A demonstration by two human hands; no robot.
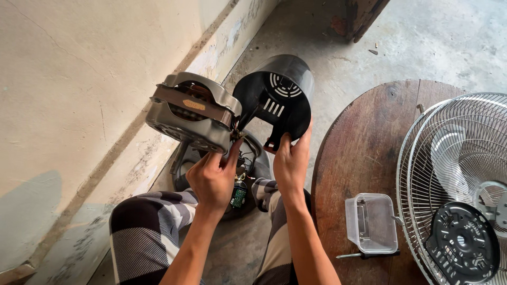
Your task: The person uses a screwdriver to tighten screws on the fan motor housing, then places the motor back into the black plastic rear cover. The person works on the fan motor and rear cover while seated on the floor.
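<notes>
As the pictures show it, the fan is already in pieces, and these lines follow the parts:

Stage of work: the grey metal fan motor with copper windings (193, 112) is out in the open and the black plastic dome-shaped motor cover (277, 97) is off it, so stripping looks well advanced; wires between motor and base appear still attached.

Left hand: the left hand (214, 179) has its grip closed on the underside of the motor, lifting it above the lap.

Right hand: the right hand (290, 163) has its grip closed on the cover's lower edge, holding it just beside the motor, open side toward the camera.

Below the hands: a dark round fan base (253, 158) on the concrete floor (422, 37), between the knees, with a small green circuit board (238, 196) hanging at it.

Table: a round dark wooden table (364, 153) carries the silver wire fan guard (459, 158) with a black round plate (462, 243) lying on it.

Container: a clear rectangular plastic box (371, 222), lid off; contents cannot be made out.

Beside the box: a slim screwdriver (364, 255), touching its near edge.
</notes>
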